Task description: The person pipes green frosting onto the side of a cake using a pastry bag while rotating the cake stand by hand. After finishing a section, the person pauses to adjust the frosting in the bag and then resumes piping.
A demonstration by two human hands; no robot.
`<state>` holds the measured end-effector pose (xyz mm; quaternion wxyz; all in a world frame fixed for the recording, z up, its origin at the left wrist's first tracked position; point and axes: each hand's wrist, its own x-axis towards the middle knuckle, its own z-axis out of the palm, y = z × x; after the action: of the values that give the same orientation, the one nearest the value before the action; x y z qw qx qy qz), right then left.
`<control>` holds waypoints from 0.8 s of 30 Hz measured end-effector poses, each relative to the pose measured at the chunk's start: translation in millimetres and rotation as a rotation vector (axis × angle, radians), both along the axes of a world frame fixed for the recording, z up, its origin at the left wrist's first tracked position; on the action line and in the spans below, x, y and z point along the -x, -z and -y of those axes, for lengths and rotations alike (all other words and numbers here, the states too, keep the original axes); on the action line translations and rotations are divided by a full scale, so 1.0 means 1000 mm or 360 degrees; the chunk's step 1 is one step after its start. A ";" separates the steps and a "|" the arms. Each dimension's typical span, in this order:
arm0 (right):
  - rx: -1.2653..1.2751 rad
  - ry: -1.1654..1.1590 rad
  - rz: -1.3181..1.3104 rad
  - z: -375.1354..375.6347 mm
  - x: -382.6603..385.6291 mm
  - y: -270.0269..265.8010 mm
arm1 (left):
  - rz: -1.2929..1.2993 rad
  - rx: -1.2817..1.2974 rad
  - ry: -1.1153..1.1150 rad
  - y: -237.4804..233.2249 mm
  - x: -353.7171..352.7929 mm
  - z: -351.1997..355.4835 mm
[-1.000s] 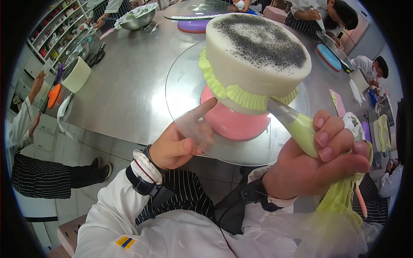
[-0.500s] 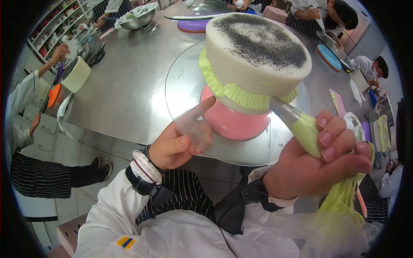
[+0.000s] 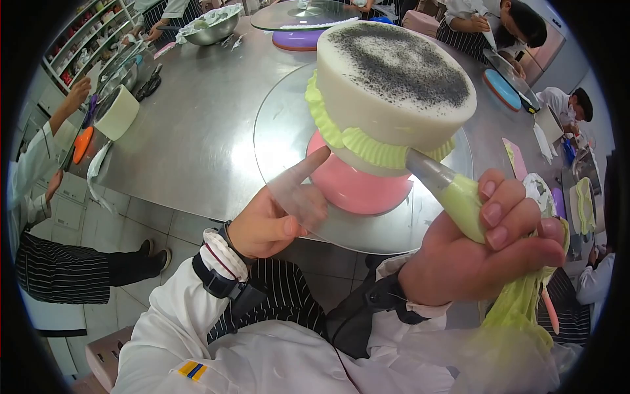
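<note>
A tall cream-coloured cake point(image 3: 394, 98), dusted with black specks on top, stands on a round glass turntable point(image 3: 275, 111) with a pink base point(image 3: 357, 190). A ruffled light-green cream border point(image 3: 374, 150) runs around its lower side. My right hand point(image 3: 489, 243) squeezes a piping bag point(image 3: 462, 203) of light-green cream. Its metal nozzle point(image 3: 426, 167) meets the border at the cake's front. My left hand point(image 3: 279, 213) is at the turntable's near-left rim, index finger stretched over the glass. Its other fingers are curled, showing hazily through the glass.
Behind the cake stands another glass turntable point(image 3: 305, 16) with a purple base point(image 3: 298, 39). A metal bowl point(image 3: 213, 29) sits at the back left, a second cake point(image 3: 117, 113) at the left edge. Co-workers stand around the steel table point(image 3: 177, 144).
My right hand and the nozzle have shifted slightly left along the border, adding a little cream. My left thumb has moved slightly. At left, a co-worker's raised hand has moved.
</note>
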<state>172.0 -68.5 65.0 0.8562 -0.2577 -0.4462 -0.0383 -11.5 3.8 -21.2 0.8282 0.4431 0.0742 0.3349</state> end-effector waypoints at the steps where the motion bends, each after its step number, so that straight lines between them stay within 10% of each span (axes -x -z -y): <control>1: -0.0001 0.0002 0.0003 0.000 0.000 0.000 | -0.0034 -0.0009 0.0017 0.000 0.001 -0.001; 24: -0.0005 0.0026 0.0027 0.000 -0.003 -0.001 | 0.0010 -0.0088 0.0032 0.003 0.001 -0.003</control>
<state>175.2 -68.7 66.0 0.8524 -0.2597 -0.4512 -0.0483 -12.8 6.4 -24.3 0.8192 0.4655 0.0578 0.3299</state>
